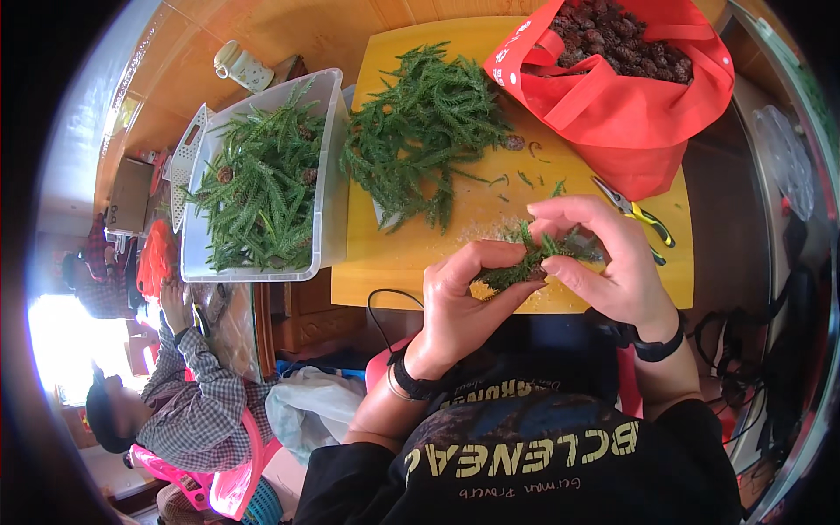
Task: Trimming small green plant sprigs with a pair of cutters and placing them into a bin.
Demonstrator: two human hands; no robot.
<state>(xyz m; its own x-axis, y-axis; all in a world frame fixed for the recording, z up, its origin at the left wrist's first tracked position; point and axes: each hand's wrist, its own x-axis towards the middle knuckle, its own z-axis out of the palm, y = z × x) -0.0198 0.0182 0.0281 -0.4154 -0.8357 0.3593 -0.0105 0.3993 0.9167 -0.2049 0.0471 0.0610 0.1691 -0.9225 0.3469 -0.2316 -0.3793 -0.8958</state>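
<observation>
My left hand (472, 297) pinches a short green pine sprig (516, 273) from the left, thumb and forefinger closed on it. From the other side the fingers of my right hand (617, 262) grip the same sprig, its thumb pressed against the needles. Whether a cone sits inside the sprig is hidden by the fingers. Beyond my hands, a loose heap of green pine sprigs (429, 122) lies on the yellow tabletop (372, 271). Right of my right hand lie yellow-and-black pliers (646, 216). One pine cone (514, 142) rests beside the heap.
On the left stands a clear plastic bin (329, 175) full of sprigs with a few cones. A red bag (612, 122) of pine cones (612, 39) is at the far right. Behind the bin is a pale lidded mug (243, 66). A person in a checked shirt (206, 394) sits at lower left.
</observation>
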